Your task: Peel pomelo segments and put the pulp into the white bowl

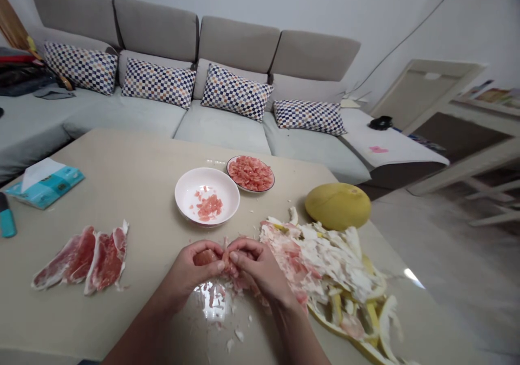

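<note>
Close together at the table's near middle, my left hand (199,262) and my right hand (260,267) both pinch a piece of pink pomelo segment (228,260). The fingers partly hide it. Just beyond them is a white bowl (183,197) with a few pomelo pulp pieces (210,207) at its bottom. A dark-rimmed plate behind it is heaped with pink pulp (251,173). On the left lie unpeeled pomelo segments (106,256) in white membrane. Right of my right hand spreads a pile of peel and membrane (333,262).
A whole yellow pomelo (337,206) sits behind the peel pile. A blue tissue pack (51,183) and a teal-and-black object (6,219) lie at the table's left. Membrane scraps (239,334) are scattered near my forearms. A grey sofa (221,124) stands beyond the table (134,170).
</note>
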`<control>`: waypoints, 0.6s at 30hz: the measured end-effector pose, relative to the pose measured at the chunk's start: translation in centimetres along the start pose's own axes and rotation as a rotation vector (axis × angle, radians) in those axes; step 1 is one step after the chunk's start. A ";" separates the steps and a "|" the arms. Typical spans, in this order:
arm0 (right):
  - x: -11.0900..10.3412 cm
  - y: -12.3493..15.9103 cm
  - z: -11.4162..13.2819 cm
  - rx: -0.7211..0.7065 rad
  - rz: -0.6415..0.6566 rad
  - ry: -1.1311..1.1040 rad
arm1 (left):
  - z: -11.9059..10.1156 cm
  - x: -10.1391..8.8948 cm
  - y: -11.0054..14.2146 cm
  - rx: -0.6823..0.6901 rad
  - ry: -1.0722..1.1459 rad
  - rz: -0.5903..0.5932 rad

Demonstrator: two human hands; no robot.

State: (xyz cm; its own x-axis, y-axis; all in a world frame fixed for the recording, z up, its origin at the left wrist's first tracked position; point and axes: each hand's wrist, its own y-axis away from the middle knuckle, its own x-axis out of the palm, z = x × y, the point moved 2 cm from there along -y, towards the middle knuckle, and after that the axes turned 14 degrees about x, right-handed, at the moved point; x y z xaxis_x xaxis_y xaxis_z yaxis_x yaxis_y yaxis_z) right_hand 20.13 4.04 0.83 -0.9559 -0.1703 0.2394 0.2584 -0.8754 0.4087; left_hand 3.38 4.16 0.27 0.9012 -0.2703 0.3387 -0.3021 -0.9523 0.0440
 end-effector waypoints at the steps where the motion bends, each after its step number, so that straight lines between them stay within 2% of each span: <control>1: 0.0 0.0 -0.1 0.010 -0.003 -0.017 | 0.0 0.0 0.0 -0.001 0.024 0.001; 4: -0.2 -0.1 -0.3 0.041 -0.025 -0.055 | -0.2 0.3 0.0 0.008 0.115 0.016; 8: -0.2 -0.5 -0.7 0.048 -0.058 -0.101 | -1.1 0.9 -0.1 0.056 0.227 0.099; 10: -0.2 -0.7 -0.8 0.021 -0.075 -0.134 | -1.4 0.7 -0.3 0.078 0.273 0.066; 14: -0.2 -0.4 -0.1 -0.057 -0.160 -0.167 | -1.7 -0.2 -0.6 0.144 0.339 -0.083; 18: 0.0 -0.4 1.2 -0.042 -0.137 -0.077 | -1.5 -0.5 -0.8 0.149 0.391 -0.092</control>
State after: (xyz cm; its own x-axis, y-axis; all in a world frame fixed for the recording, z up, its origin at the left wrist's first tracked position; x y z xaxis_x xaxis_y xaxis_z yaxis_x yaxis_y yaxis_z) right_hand 20.19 4.91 1.78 -0.9677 -0.0143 0.2515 0.1187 -0.9064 0.4053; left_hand 2.65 5.24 1.49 0.7280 -0.1364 0.6719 -0.1518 -0.9877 -0.0360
